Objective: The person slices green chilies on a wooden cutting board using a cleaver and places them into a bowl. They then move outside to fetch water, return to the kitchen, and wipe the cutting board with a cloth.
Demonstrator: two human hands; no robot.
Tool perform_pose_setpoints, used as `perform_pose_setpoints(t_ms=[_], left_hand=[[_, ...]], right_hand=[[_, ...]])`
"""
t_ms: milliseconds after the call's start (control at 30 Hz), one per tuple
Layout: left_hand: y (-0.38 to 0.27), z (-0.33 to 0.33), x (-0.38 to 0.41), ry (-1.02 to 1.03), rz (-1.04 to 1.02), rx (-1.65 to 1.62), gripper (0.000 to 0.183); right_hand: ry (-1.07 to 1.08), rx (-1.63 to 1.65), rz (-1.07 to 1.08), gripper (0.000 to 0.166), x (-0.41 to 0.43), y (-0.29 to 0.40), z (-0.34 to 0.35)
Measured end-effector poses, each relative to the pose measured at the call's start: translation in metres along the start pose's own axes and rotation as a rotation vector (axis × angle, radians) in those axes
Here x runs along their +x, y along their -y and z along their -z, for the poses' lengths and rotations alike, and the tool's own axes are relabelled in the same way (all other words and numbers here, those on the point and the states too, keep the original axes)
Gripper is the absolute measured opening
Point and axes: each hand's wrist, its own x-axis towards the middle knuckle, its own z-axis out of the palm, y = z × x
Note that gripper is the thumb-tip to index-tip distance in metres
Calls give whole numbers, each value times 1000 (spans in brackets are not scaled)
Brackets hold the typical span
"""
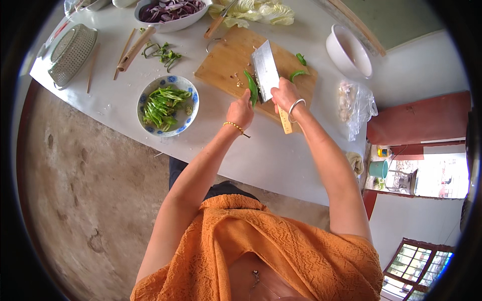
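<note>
My right hand (pixel 287 94) grips the wooden handle of a cleaver (pixel 266 67), its broad blade slanting over a wooden cutting board (pixel 222 56). Beside the blade, my left hand (pixel 241 111) holds a green chili pepper (pixel 250 84) by its lower end. A dark strip, not clear enough to name, shows between pepper and blade. Pale seeds (pixel 238 82) are scattered on the board to the left. Right of the cleaver lie a curved green pepper piece (pixel 298 74) and a smaller piece (pixel 301 59). Sliced green peppers (pixel 163 105) fill part of a blue-patterned white bowl (pixel 191 122) on the left.
Pepper stems (pixel 165 56) and a wooden-handled tool (pixel 135 49) lie beyond the bowl. A perforated basket (pixel 73 54) is at far left. Sliced purple onions (pixel 169 9) and cabbage leaves (pixel 263 11) are at the back. A white basin (pixel 344 52) and a plastic bag (pixel 356 107) stand right.
</note>
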Motion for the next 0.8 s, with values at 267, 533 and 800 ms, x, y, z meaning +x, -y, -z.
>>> perform_pose_setpoints(t_ms=[267, 533, 800], left_hand=[[18, -7, 7, -58, -33, 15, 39], [21, -16, -1, 26, -15, -81, 40], [27, -16, 6, 132, -39, -119, 62]], right_hand=[[166, -182, 70, 13, -3, 18, 6], [298, -162, 1, 13, 12, 20, 21], [80, 68, -3, 19, 0, -10, -1]])
